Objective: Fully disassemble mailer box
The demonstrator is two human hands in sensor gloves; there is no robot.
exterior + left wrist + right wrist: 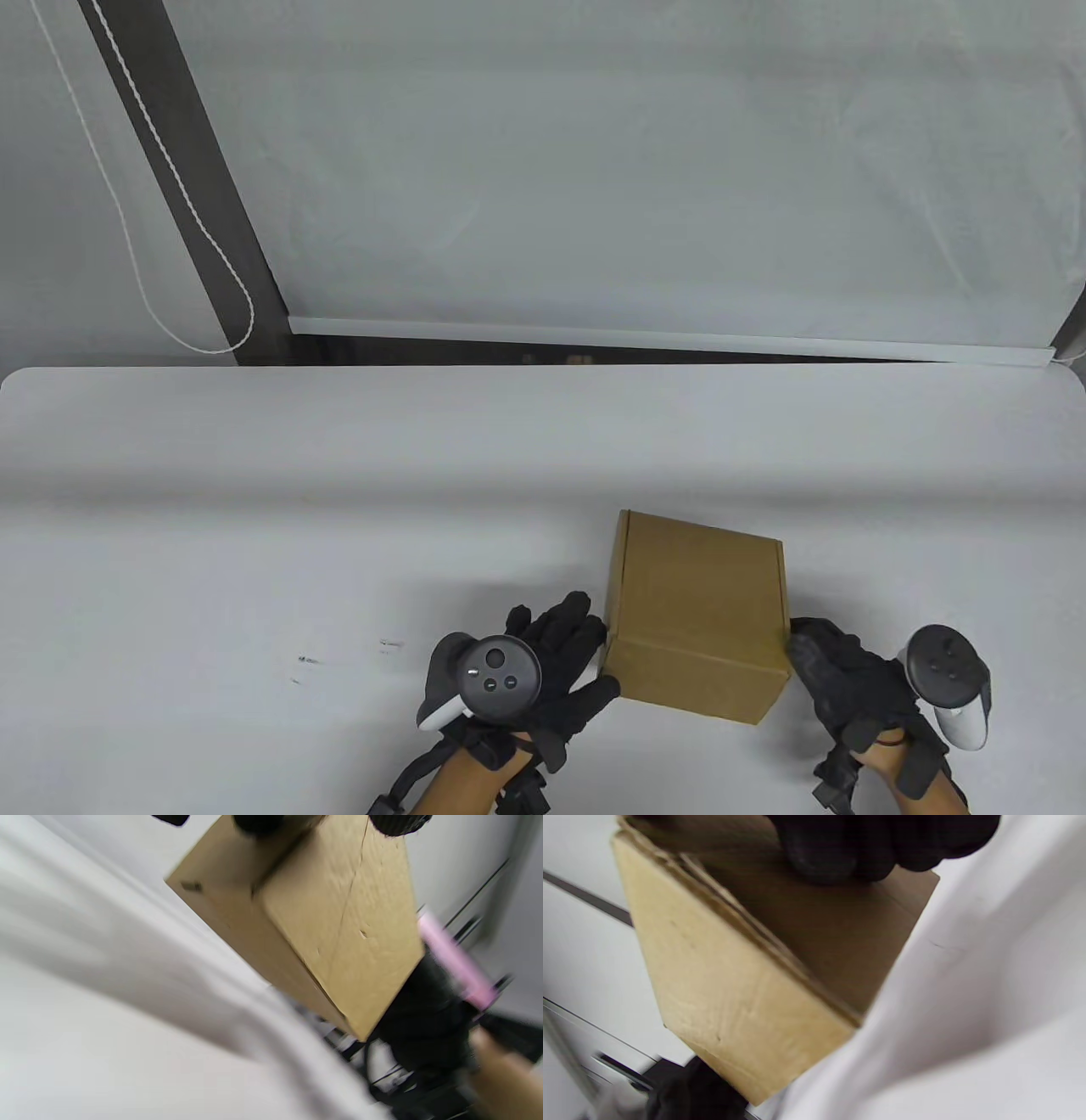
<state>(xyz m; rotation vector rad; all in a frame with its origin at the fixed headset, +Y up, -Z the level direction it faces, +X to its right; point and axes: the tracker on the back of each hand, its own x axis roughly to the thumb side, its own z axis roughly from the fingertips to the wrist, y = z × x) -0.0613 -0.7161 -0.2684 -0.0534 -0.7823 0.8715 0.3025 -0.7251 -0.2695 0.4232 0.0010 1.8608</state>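
The brown mailer box [696, 624] sits closed near the front edge of the white table [254, 509], a bit right of centre. The left hand [543, 671] lies against its left side, fingers straight and spread, thumb at the near corner. The right hand [848, 679] presses the opposite side, fingertips [840, 853] flat on the cardboard.

My hands, gloved and tracked

I see both hands in black sensor gloves: the left hand [556, 671] carries a dark grey round tracker [496, 671] with three small buttons and a white grip; the right hand [848, 688] carries a matching tracker [946, 671]. Black straps and cables [509, 772] wrap my wrists.
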